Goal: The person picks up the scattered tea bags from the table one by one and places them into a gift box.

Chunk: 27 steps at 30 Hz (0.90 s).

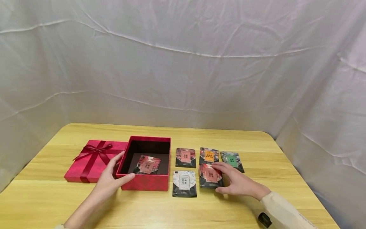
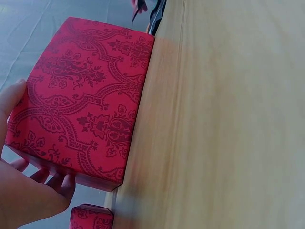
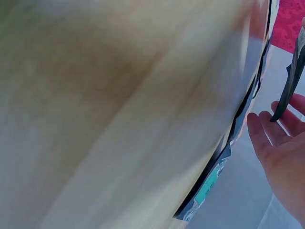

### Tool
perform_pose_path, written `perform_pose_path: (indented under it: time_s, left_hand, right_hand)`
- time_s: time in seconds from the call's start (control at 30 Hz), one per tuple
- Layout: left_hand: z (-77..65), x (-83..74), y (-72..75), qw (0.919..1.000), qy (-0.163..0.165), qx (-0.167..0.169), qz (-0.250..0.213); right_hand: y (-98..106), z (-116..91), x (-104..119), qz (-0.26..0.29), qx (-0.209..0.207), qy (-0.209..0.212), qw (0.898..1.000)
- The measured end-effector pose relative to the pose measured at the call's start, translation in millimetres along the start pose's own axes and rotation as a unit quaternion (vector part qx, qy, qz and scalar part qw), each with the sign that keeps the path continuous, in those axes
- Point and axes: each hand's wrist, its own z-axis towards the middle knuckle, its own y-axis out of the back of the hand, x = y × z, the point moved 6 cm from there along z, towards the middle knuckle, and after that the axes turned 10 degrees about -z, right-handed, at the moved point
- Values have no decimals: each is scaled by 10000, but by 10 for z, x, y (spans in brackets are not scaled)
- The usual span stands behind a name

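A red patterned gift box (image 1: 145,183) stands uncovered on the table. My left hand (image 1: 110,182) grips its near left corner, thumb at the front rim and fingers along the left wall. Inside the box lies a red-labelled tea packet (image 1: 148,164). My right hand (image 1: 237,182) holds another red-labelled tea packet (image 1: 210,176) by its right side; in the right wrist view this packet (image 3: 291,78) is off the table. Just left of it lies a white-labelled packet (image 1: 184,183). Behind are a red packet (image 1: 186,157), an orange packet (image 1: 209,155) and a green packet (image 1: 232,160).
The red lid (image 1: 95,162) with a dark red ribbon bow lies left of the box, against it or very close. The wooden table (image 1: 171,213) has pale cloth (image 1: 183,79) hanging behind it and at both sides.
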Motion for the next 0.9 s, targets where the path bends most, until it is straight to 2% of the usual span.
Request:
perform_pose_path:
  time_s: [0.53,0.9]
  left_hand:
    - [-11,19,8,10000,38,16,64]
    - [0,2,-1,10000,-37,35,34]
  right_hand:
    - [67,165,76,-30,-149,-47,9999]
    - [225,280,136,-37,-376,44,9993]
